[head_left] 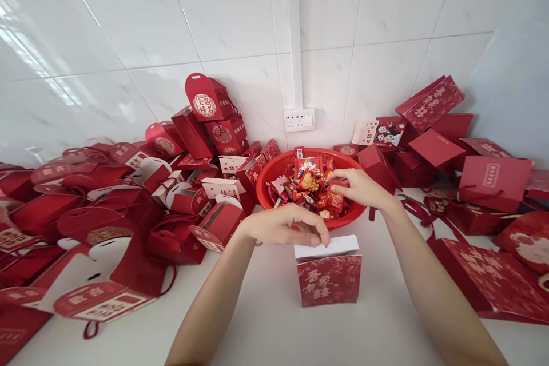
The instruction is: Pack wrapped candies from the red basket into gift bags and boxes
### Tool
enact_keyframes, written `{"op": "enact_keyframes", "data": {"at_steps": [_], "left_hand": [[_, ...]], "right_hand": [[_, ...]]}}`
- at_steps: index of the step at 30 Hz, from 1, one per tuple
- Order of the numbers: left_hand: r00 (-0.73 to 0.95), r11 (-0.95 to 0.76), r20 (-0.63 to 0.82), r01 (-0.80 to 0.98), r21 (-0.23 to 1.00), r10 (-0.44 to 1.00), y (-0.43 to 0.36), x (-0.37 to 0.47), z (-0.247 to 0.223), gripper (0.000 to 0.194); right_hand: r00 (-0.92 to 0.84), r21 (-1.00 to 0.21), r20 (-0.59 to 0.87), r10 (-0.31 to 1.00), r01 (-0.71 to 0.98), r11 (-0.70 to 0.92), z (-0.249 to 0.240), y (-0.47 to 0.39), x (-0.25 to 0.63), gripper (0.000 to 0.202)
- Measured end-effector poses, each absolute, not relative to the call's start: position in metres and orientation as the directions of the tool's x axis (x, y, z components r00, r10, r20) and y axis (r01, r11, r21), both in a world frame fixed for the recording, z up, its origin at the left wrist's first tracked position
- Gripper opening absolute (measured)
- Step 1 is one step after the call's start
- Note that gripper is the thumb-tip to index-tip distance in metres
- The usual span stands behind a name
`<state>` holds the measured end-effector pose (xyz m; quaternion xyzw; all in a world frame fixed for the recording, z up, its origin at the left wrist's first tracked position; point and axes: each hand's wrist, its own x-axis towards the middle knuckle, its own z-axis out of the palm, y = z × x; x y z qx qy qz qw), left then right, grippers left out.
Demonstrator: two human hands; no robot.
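A small red paper gift box [329,281] with pale lettering stands upright on the white table, its top open and white inside. Over that opening my left hand [289,225] is bent, thumb and fingertips close together at the rim; whatever they hold, if anything, is hidden. Behind the box sits a red plastic basket [265,190] of wrapped candies [309,183], mostly red, some pink or yellow. At the basket's right side my right hand [354,186] reaches over the candies, thumb and fingers apart, with nothing visible in its grasp.
Many red gift boxes [114,206] crowd the left, some with open flaps, and a few are stacked [210,104] against the tiled wall. More boxes [493,180] and a larger red one [493,274] lie at right. A socket [299,120] is behind the basket.
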<state>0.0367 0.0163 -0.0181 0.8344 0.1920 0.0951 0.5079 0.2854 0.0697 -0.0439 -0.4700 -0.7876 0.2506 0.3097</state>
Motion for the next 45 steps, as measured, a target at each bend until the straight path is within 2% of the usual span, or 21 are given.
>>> {"op": "enact_keyframes", "data": {"at_steps": [4,7,11,14,18,24,30,36,41,45], "left_hand": [[0.861,-0.333,0.04,0.152,0.931,0.507,0.017,0.031,-0.019,0.041],[0.743,-0.369,0.136,0.157,0.916,0.655,0.024,0.028,-0.023,0.041],[0.59,-0.489,0.247,0.293,0.821,0.769,0.045,0.021,-0.034,0.04],[0.542,-0.512,0.252,0.405,0.757,0.802,0.062,0.018,-0.047,0.04],[0.598,-0.473,0.13,0.463,0.749,0.791,0.078,0.018,-0.064,0.04],[0.611,-0.513,0.061,0.601,0.613,0.789,0.083,0.025,-0.068,0.035],[0.521,-0.488,0.102,0.689,0.537,0.847,0.085,0.026,-0.064,0.039],[0.667,-0.649,0.146,0.612,0.451,0.73,0.093,0.048,-0.056,0.036],[0.704,-0.685,0.093,0.639,0.351,0.704,0.111,0.071,-0.052,0.04],[0.703,-0.685,0.084,0.649,0.333,0.707,0.125,0.077,-0.053,0.04]], "right_hand": [[-0.317,-0.667,0.167,0.934,0.661,0.344,-0.068,0.085,0.277,0.045],[-0.269,-0.709,0.147,0.952,0.642,0.291,-0.078,0.09,0.276,0.048],[-0.183,-0.818,0.19,0.965,0.513,0.258,-0.08,0.093,0.28,0.049],[-0.093,-0.914,0.222,0.971,0.328,0.24,-0.077,0.096,0.281,0.056],[0.005,-0.975,0.216,0.976,0.055,0.215,-0.076,0.101,0.279,0.049],[0.092,-0.964,0.15,0.984,-0.208,0.167,-0.075,0.101,0.276,0.04],[0.084,-0.927,0.085,0.993,-0.358,0.11,-0.072,0.1,0.277,0.039],[0.086,-0.876,0.076,0.993,-0.469,0.108,-0.076,0.111,0.286,0.016],[0.064,-0.859,0.071,0.995,-0.503,0.093,-0.078,0.115,0.29,0.017],[0.055,-0.834,0.033,0.998,-0.549,0.058,-0.077,0.115,0.291,0.015]]}}
